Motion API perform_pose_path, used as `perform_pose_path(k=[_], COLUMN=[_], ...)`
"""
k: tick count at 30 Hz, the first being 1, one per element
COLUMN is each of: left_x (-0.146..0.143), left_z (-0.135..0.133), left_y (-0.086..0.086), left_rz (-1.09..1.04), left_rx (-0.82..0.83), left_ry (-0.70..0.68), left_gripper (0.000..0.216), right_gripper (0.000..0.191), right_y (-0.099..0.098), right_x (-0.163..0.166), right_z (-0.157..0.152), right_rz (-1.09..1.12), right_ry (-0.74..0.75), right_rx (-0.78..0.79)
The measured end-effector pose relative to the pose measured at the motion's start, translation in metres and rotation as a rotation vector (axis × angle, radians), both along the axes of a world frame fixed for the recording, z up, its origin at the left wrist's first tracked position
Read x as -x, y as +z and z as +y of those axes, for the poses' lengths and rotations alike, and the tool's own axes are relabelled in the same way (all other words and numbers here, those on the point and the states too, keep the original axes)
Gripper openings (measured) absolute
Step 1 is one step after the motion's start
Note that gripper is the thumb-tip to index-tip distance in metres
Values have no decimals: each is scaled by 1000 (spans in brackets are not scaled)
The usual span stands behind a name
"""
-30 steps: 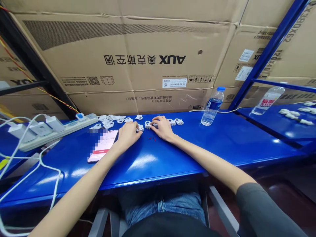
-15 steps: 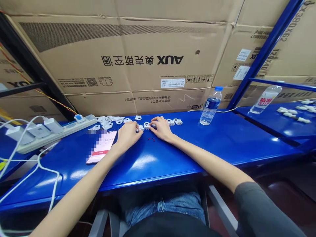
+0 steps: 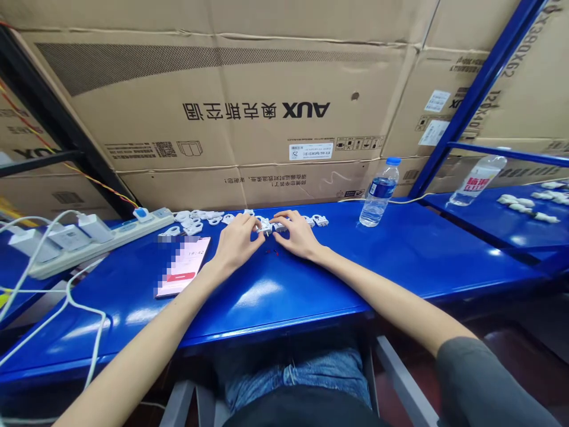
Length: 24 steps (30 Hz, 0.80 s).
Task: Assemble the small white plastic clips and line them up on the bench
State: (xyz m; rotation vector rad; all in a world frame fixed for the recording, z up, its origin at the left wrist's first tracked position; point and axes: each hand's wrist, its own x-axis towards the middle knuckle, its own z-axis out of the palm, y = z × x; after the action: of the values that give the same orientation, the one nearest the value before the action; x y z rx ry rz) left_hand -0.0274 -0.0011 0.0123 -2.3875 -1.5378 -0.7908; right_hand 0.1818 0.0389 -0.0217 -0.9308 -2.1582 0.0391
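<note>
Small white plugs with ring-shaped handles stand in a row along the back of the blue table [image 3: 275, 290]. My left hand [image 3: 240, 238] has its thumb and fingers closed about the left end of the row, at a white plug [image 3: 265, 227] whose prongs point toward me. Just to the right, my right hand [image 3: 297, 236] is closed over another white plug [image 3: 279, 227], which its fingers partly cover. Beyond that hand, the row ends at a white ring-handled plug [image 3: 320, 221]. Tiny red and black pieces [image 3: 276, 253] lie on the table in front of my hands.
More white ring-handled plugs [image 3: 192, 225] lie loosely at the back left. A phone [image 3: 189, 270] rests beside my left forearm. Chargers fill a power strip [image 3: 122, 234], with white cables at far left. A water bottle [image 3: 379, 193] stands right; cardboard boxes [image 3: 249, 71] rise behind.
My left hand has shifted right, bringing the plugs at its fingertips closer to my right hand. The right hand has moved slightly right.
</note>
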Motion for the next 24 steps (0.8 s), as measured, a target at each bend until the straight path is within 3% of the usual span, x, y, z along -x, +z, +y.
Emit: perform_pose_path(k=[11,17,24], left_x=[-2,-1,6], left_z=[1,-3,-5], left_y=[-5,0,8], left_rz=[-13,-10,151], left_rx=[-93,-119,172], left_ry=[-145,-193,-261], left_gripper=[17,22,17], right_gripper=[13,11,12], right_y=[11,17,24], right_x=[-10,-16,-19], right_z=[-5,-5,-4], right_rz=[-35,-87,-69], right_ry=[34,13,-32], right_rx=[-120,-191,-225])
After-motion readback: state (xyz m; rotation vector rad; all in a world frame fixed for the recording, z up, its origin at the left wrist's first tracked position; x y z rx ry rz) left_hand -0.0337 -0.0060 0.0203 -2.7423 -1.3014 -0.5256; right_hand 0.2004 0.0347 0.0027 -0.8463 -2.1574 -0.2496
